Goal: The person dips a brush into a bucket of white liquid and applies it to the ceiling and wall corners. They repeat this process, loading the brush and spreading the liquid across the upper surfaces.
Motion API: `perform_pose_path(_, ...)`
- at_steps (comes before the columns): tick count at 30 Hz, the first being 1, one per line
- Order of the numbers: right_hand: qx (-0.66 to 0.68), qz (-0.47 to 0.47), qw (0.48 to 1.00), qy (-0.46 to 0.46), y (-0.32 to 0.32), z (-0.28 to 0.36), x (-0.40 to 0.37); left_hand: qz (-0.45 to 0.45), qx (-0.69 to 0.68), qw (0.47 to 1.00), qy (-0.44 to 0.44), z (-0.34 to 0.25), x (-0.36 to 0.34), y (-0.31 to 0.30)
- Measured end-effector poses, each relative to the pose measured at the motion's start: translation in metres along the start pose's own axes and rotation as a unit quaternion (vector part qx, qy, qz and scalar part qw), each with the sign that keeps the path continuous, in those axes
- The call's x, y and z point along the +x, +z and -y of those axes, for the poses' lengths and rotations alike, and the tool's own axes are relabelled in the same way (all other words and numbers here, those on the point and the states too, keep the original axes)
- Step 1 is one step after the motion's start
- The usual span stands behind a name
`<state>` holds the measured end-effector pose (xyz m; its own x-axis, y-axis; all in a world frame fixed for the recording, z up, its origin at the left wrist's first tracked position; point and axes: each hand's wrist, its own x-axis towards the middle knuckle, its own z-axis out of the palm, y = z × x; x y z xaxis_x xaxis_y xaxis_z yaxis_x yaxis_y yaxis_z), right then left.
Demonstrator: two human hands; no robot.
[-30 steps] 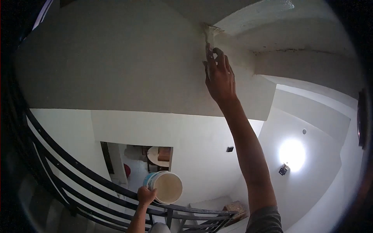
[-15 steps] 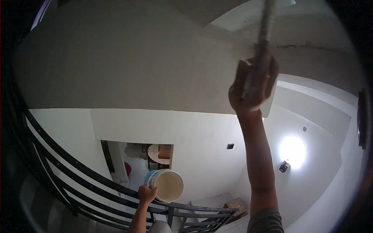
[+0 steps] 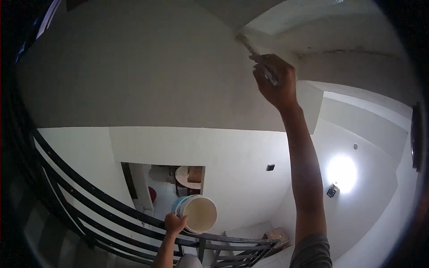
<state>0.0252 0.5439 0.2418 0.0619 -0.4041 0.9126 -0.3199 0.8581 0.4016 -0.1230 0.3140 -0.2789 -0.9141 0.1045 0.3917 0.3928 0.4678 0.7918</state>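
My right hand [image 3: 275, 80] is raised high and wrapped round the handle of a brush [image 3: 246, 43]. The brush's tip meets the grey ceiling surface [image 3: 147, 67] near the corner of a lighter recessed panel. Lower down, my left hand [image 3: 175, 223] grips the rim of a white bucket [image 3: 201, 214] with a blue patch on its side. Pale, cream-coloured contents show inside the bucket, which hangs by the black railing, its mouth towards me.
Curved black railing [image 3: 103, 196] sweeps from the left to the bottom centre. Beyond and below are white walls [image 3: 237, 156], a doorway with a round table [image 3: 182, 177], a bright wall lamp [image 3: 342, 174] and a brown box [image 3: 276, 236] by the steps.
My right hand has moved left and tilted, bringing the brush from pointing straight up to lying slanted against the surface. My left hand still holds the bucket, shifted slightly right in view.
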Motion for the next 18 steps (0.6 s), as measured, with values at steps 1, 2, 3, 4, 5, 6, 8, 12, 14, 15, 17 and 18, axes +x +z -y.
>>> perform_pose_path(1, -0.005, -0.011, 1.0, 0.005, -0.002, 0.001, 0.007, -0.012, 0.012, 1.0, 0.007, -0.002, 0.0, 0.0)
perform_pose_path(2, -0.007, -0.011, 1.0, 0.007, -0.004, 0.0, 0.012, -0.01, 0.013, 1.0, 0.008, -0.003, -0.002, 0.001)
perform_pose_path(3, 0.009, -0.022, 1.0, 0.013, -0.003, -0.001, 0.018, -0.013, 0.008, 1.0, 0.006, -0.002, -0.002, 0.001)
perform_pose_path(4, 0.026, -0.034, 0.999, 0.018, -0.003, -0.002, 0.022, -0.015, 0.003, 1.0, 0.004, -0.002, -0.001, 0.0)
perform_pose_path(5, 0.026, -0.035, 0.999, 0.019, -0.004, -0.005, 0.026, -0.015, 0.004, 1.0, 0.005, -0.001, -0.001, 0.0)
perform_pose_path(6, 0.031, -0.041, 0.998, 0.027, -0.004, -0.007, 0.028, -0.023, 0.012, 1.0, 0.016, 0.0, -0.001, 0.0)
perform_pose_path(8, 0.035, -0.047, 0.998, 0.036, -0.009, -0.013, 0.032, -0.03, 0.021, 0.999, 0.027, 0.002, 0.0, 0.001)
perform_pose_path(12, -0.096, 0.008, 0.995, 0.014, -0.021, -0.022, 0.027, 0.009, 0.016, 1.0, -0.015, -0.002, 0.001, -0.001)
perform_pose_path(14, -0.137, 0.011, 0.99, 0.017, -0.022, -0.017, 0.017, 0.003, 0.03, 1.0, 0.002, -0.001, 0.001, -0.003)
perform_pose_path(15, -0.139, -0.041, 0.989, 0.02, -0.021, -0.01, 0.011, -0.008, 0.025, 1.0, 0.006, -0.001, 0.001, -0.001)
perform_pose_path(17, -0.142, -0.09, 0.986, 0.017, -0.02, 0.0, 0.006, -0.018, 0.014, 1.0, 0.011, -0.002, 0.002, 0.003)
perform_pose_path(18, -0.101, -0.1, 0.99, 0.01, -0.02, 0.004, 0.004, -0.008, 0.01, 1.0, 0.006, -0.005, 0.0, -0.001)
